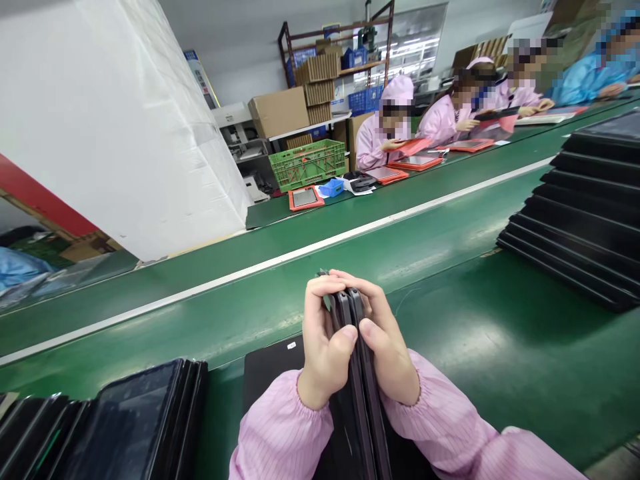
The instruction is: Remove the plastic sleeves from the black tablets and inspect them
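Note:
Both of my hands press from either side on a pair of thin dark tablets [361, 400] standing on edge, face to face. My left hand [325, 333] wraps the left side, thumb along the near edge. Around the right side curls my right hand [387, 333], its thumb beside the other one. The fingers meet over the far end of the tablets. Below them lies a flat black panel [270, 363] with a small white label, partly hidden by my sleeves.
Several dark tablets [135, 413] lean in a row at lower left. A tall stack of black tablets [580, 220] stands at right. A green conveyor belt [280, 287] crosses ahead, with a white-wrapped pillar [150, 133] beyond. People in pink work opposite, near a green crate [307, 165].

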Demonstrator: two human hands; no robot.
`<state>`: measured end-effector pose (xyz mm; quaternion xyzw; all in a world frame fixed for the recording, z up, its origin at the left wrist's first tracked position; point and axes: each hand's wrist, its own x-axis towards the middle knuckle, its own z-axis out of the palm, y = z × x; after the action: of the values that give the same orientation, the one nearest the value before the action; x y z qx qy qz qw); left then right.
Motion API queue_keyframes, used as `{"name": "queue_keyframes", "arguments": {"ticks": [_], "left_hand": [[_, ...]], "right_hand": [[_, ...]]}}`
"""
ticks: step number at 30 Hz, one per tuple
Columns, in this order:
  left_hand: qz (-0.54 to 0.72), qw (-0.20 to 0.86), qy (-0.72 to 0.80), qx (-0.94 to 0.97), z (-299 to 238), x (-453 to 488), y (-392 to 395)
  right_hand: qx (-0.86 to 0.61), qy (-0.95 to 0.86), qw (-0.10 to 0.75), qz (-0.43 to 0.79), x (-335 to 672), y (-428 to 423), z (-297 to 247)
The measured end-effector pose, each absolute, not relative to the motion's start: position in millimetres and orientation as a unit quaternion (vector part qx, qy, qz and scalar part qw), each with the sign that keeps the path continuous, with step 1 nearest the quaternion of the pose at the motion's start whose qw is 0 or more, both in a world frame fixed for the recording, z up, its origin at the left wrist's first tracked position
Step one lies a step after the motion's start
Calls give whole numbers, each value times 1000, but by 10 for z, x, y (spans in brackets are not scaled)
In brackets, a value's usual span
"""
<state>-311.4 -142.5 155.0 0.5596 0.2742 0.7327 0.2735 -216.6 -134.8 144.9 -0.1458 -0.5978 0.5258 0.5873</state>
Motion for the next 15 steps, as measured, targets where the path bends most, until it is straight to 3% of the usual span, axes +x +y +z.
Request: {"name": "queue_keyframes", "arguments": {"ticks": [8, 15], "left_hand": [[760, 233, 314, 519, 1378, -3043, -1344], [773, 232, 366, 464, 1348, -2977, -1397]], "right_hand": [[-121, -491, 629, 591, -2333, -1286, 1442], [-132, -441, 600, 654, -2350, -1249, 1505]]}}
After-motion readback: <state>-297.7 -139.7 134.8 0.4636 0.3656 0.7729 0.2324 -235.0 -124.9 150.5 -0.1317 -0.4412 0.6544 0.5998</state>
